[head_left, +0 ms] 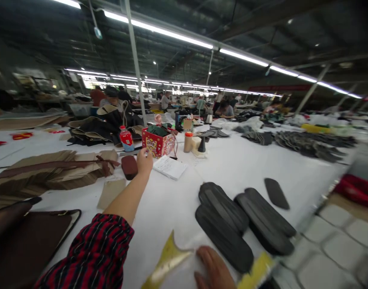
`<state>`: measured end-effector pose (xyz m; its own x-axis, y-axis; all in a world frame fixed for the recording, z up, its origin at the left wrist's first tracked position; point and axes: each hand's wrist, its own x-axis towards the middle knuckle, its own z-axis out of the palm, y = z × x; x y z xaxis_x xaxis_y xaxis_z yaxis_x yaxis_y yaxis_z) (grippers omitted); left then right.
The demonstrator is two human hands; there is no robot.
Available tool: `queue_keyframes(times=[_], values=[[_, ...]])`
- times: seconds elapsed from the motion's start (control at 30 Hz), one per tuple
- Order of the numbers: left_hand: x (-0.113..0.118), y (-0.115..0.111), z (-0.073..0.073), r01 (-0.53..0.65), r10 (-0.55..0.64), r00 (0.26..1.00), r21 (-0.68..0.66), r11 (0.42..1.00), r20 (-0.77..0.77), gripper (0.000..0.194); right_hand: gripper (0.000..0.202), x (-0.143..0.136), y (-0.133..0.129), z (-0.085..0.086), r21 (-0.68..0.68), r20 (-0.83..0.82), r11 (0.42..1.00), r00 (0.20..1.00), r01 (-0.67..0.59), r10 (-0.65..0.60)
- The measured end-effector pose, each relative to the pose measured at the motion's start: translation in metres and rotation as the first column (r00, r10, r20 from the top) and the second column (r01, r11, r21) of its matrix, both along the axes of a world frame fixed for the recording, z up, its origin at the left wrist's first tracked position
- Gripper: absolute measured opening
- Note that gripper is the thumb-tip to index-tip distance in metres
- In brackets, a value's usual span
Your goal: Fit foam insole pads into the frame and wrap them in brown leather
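My left hand [144,161] reaches out to the near side of a red patterned box [158,143], its fingers drawn together at the box's left front; whatever they hold is too small to tell. Beside it lie a dark red block [129,167] and a white notepad [170,167]. Low in the picture, my right hand [214,267] is over the white table [160,200], blurred, fingers apart from the thumb. Just left of it is a yellow curved piece [168,263]. Dark oval pieces [224,237] lie in stacks to its upper right.
Stacked brown sheets [57,172] and a dark brown panel [30,237] lie at the left. A red bottle [126,139], an orange-lidded jar [188,142] and a black cone [202,144] stand farther back. Several people work in the background.
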<state>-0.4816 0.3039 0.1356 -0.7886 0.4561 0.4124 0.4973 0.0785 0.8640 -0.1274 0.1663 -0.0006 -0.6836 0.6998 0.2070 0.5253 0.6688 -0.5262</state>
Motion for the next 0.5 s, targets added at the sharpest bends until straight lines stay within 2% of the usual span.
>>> queue_keyframes(times=[0.03,0.1,0.13,0.17,0.2,0.27,0.33,0.4,0.43,0.5], values=[[0.039,-0.007,0.005,0.083,-0.083,0.997,0.008,0.997,-0.001,0.030,0.038,0.002,-0.003,0.014,-0.041,0.018,0.999,1.000,0.014,-0.013],[0.124,-0.034,0.013,0.303,-0.304,0.953,0.055,0.951,0.004,0.033,0.034,0.017,-0.008,0.049,-0.285,0.080,0.958,0.997,0.028,-0.006],[0.166,-0.055,0.016,0.436,-0.438,0.899,0.126,0.891,-0.006,0.035,0.031,0.032,-0.009,0.069,-0.364,0.077,0.929,0.996,0.062,-0.037],[0.203,-0.079,0.019,0.565,-0.573,0.819,0.197,0.801,-0.019,0.038,0.030,0.053,-0.010,0.090,-0.425,0.068,0.901,0.995,0.092,-0.070],[0.235,-0.106,0.019,0.649,-0.663,0.748,0.231,0.725,-0.021,0.040,0.030,0.079,-0.013,0.111,-0.438,0.066,0.888,0.990,0.141,-0.125],[0.285,-0.160,0.010,0.763,-0.777,0.629,0.173,0.623,0.028,0.038,0.029,0.144,-0.032,0.149,-0.449,0.060,0.864,0.972,0.228,-0.225],[0.324,-0.207,-0.014,0.850,-0.844,0.513,0.043,0.525,0.158,0.040,0.031,0.220,-0.070,0.175,-0.514,-0.061,0.801,0.919,0.306,-0.390],[0.360,-0.242,-0.049,0.916,-0.869,0.399,-0.087,0.391,0.292,0.044,0.031,0.297,-0.119,0.179,-0.505,-0.093,0.703,0.778,0.501,-0.621],[0.378,-0.254,-0.067,0.931,-0.867,0.364,-0.140,0.336,0.340,0.049,0.030,0.332,-0.145,0.172,-0.486,-0.075,0.639,0.701,0.596,-0.710],[0.410,-0.270,-0.099,0.928,-0.860,0.331,-0.298,0.223,0.389,0.058,0.030,0.388,-0.191,0.144,-0.431,0.016,0.478,0.536,0.765,-0.844]])
